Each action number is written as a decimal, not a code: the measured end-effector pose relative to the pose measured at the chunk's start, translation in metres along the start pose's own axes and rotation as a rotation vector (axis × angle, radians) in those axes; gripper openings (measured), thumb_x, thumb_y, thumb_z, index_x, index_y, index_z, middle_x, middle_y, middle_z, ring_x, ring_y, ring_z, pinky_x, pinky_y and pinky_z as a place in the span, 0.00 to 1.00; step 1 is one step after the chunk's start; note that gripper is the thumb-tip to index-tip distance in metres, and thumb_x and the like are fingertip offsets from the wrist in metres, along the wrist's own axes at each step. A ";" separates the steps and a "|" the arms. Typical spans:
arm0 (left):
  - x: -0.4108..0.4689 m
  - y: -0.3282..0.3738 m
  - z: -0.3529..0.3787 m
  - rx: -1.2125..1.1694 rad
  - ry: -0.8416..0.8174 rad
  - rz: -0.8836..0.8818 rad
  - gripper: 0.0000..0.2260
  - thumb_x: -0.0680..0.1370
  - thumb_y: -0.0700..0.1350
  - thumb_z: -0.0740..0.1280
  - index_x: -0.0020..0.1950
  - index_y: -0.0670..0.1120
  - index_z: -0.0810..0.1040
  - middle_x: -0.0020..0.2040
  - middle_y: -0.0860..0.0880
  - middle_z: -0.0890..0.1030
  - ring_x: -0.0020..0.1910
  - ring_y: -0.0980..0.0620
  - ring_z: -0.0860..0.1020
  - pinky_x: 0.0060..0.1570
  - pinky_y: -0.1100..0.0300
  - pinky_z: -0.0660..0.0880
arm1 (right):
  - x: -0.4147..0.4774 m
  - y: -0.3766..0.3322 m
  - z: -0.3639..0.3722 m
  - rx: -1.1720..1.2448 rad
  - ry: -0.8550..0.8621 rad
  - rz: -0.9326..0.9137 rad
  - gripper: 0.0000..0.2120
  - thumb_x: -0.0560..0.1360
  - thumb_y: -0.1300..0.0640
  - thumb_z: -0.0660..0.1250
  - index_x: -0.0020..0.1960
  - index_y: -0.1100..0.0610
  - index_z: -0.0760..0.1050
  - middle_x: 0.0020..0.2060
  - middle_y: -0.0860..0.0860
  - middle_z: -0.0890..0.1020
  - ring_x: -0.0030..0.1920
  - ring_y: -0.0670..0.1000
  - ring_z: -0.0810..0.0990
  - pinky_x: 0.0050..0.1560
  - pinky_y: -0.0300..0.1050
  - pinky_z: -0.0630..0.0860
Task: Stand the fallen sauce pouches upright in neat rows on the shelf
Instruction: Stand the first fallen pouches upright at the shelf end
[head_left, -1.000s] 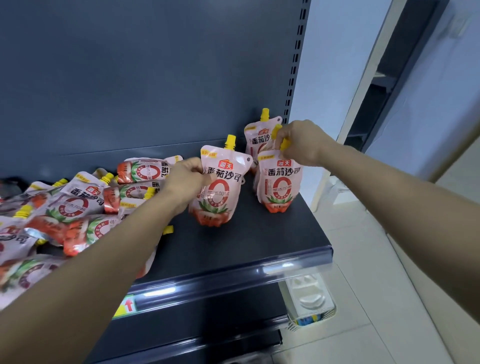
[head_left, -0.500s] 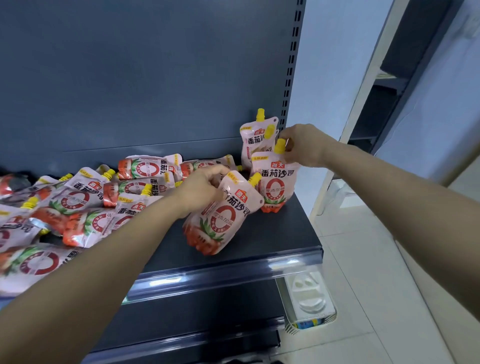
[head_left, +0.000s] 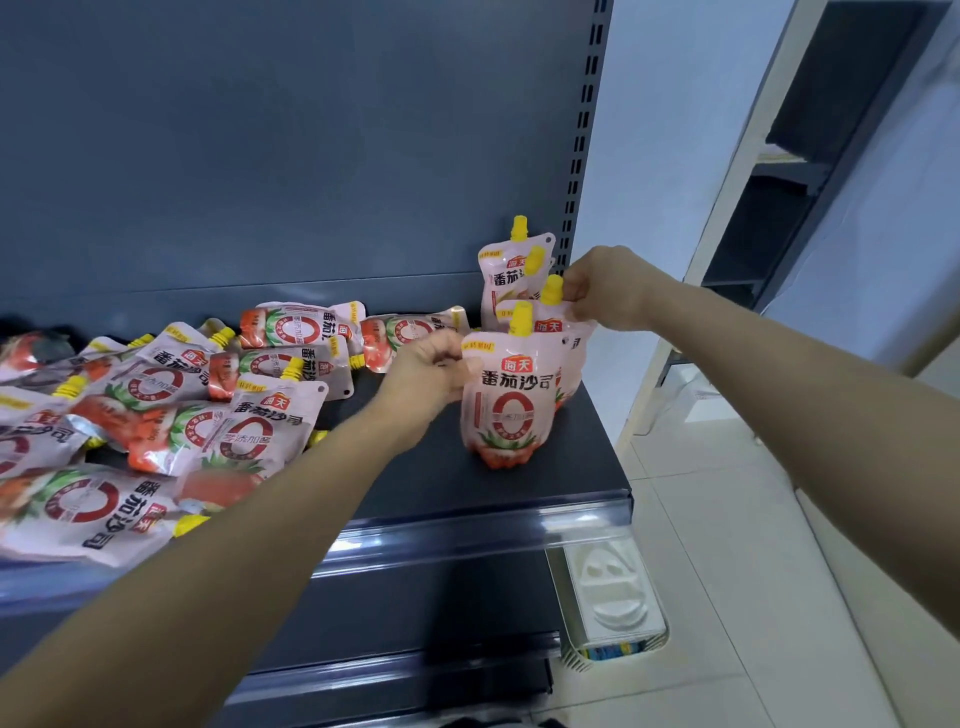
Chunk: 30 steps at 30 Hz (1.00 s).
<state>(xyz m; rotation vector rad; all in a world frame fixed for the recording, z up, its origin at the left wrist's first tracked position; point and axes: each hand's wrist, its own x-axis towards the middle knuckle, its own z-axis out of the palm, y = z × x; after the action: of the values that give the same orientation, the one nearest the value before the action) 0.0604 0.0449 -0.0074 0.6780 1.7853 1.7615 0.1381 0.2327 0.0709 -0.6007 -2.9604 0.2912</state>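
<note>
Three pink tomato-sauce pouches with yellow caps stand in a line at the right end of the dark shelf (head_left: 582, 457). The front pouch (head_left: 511, 400) is upright, and my left hand (head_left: 428, 371) grips its upper left edge. Behind it, my right hand (head_left: 605, 288) pinches the top corner of the middle pouch (head_left: 566, 332). The back pouch (head_left: 511, 270) stands against the rear panel. Several fallen pouches (head_left: 156, 395) lie in a loose heap across the left and middle of the shelf.
A slotted upright (head_left: 584, 135) marks the shelf's right side. The clear price rail (head_left: 467, 530) runs along the front edge. A white plastic tray (head_left: 610, 592) hangs below the right corner. Tiled floor and another dark rack (head_left: 769, 208) are to the right.
My left hand has carried a tilted pouch to the right and stood it upright in front of the two standing ones. My right hand has stayed at the middle pouch's top.
</note>
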 end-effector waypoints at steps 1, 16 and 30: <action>-0.001 -0.002 0.001 0.034 -0.012 -0.006 0.10 0.76 0.33 0.63 0.38 0.44 0.74 0.44 0.47 0.80 0.45 0.50 0.80 0.47 0.56 0.80 | -0.001 0.001 0.000 0.007 0.001 0.002 0.08 0.74 0.65 0.65 0.50 0.65 0.81 0.49 0.60 0.83 0.43 0.53 0.73 0.43 0.42 0.69; 0.004 0.003 0.037 0.407 -0.049 0.161 0.06 0.70 0.36 0.72 0.45 0.43 0.80 0.45 0.51 0.83 0.48 0.52 0.81 0.48 0.54 0.80 | -0.009 0.001 -0.014 0.034 0.026 0.012 0.11 0.74 0.64 0.63 0.52 0.64 0.81 0.51 0.59 0.83 0.52 0.58 0.80 0.47 0.46 0.76; -0.008 0.013 0.013 0.490 -0.268 0.136 0.05 0.72 0.38 0.70 0.45 0.47 0.78 0.46 0.52 0.81 0.46 0.56 0.79 0.43 0.71 0.76 | -0.014 -0.016 -0.025 0.058 0.253 -0.049 0.11 0.76 0.61 0.62 0.54 0.60 0.80 0.53 0.57 0.83 0.53 0.57 0.79 0.54 0.47 0.76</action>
<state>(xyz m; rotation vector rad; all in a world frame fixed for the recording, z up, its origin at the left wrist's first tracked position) 0.0744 0.0490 0.0055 1.1945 2.0250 1.2345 0.1482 0.2166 0.0980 -0.5145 -2.7099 0.2734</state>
